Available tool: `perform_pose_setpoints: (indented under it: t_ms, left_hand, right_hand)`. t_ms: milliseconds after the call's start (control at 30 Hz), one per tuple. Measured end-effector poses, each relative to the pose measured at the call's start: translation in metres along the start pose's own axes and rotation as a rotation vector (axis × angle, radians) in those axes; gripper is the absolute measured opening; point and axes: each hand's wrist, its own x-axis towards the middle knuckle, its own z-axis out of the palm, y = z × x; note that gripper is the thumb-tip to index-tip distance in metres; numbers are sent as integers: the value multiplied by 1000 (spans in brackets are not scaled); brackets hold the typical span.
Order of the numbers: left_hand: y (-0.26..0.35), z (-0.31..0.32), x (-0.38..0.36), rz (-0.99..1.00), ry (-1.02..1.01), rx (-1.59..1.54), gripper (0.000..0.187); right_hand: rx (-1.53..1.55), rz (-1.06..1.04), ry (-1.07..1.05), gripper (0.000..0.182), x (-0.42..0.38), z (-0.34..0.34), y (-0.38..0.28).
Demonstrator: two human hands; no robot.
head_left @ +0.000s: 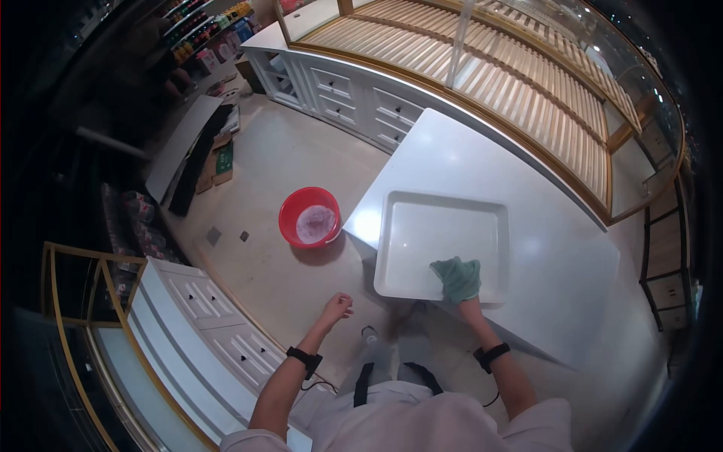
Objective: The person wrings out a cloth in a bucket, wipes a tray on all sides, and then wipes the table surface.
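Observation:
My right hand (pixel 470 306) is closed on a green cloth (pixel 458 279), which covers most of the fingers. The cloth lies against the near side of a white rectangular tray (pixel 444 202), toward its right half. This shallow tray rests on a white countertop (pixel 561 271), its near left part at the counter's edge. My left hand (pixel 339 307) hangs over the floor to the left of the tray, fingers curled in with nothing seen in them. Both forearms wear black wrist bands.
A red bucket (pixel 292 208) of foamy water stands on the floor left of the counter. Behind the counter is a glass display case with wooden slats (pixel 527 83). White drawer cabinets (pixel 199 294) line the lower left. Flattened cardboard (pixel 224 160) lies at the far left.

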Motion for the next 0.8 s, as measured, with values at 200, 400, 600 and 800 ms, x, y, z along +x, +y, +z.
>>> perform_pose_setpoints:
  t_ms: [200,400,600,800]
  left_hand:
    - [8,1,-2,40,-1,-23,28]
    - [7,29,17,69,-66,-175,27]
    - [15,55,41,145,16,-164,25]
    - [-3,52,61,229,166,-10,30]
  right_hand:
    - [64,173,-270,47,-27,29,28]
    - [41,-205,-379,44,-16,38,-28]
    - [70,-260,-487,45,-25,74,-52]
    - [-152,-194,-427,43,-19,114,-62]
